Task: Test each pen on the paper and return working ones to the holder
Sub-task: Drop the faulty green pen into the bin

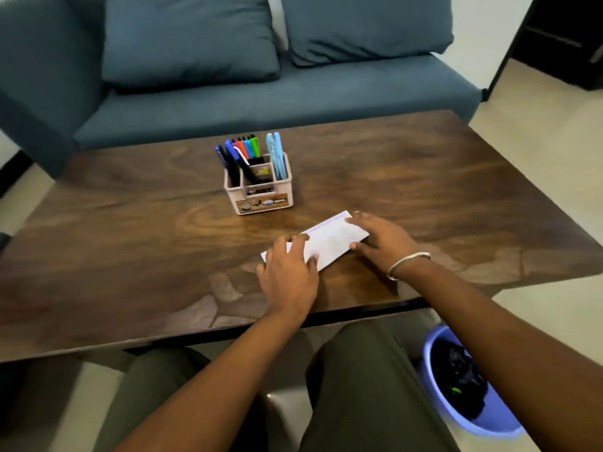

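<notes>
A folded white paper [329,239] lies slantwise on the dark wooden table [130,223]. My left hand [288,275] presses flat on its near left end, fingers spread. My right hand [381,239], with a metal bangle on the wrist, holds the paper's far right end between thumb and fingers. Behind the paper stands a beige pen holder [261,194] with compartments. It carries several markers [244,150] in blue, orange, green and black, plus two light blue pens [275,154]. No pen is in either hand.
A blue sofa [261,99] with two cushions runs along the table's far side. A blue waste bin [466,380] with a black liner stands on the floor at my right, beside my knee. A dark doorway sits at the upper right.
</notes>
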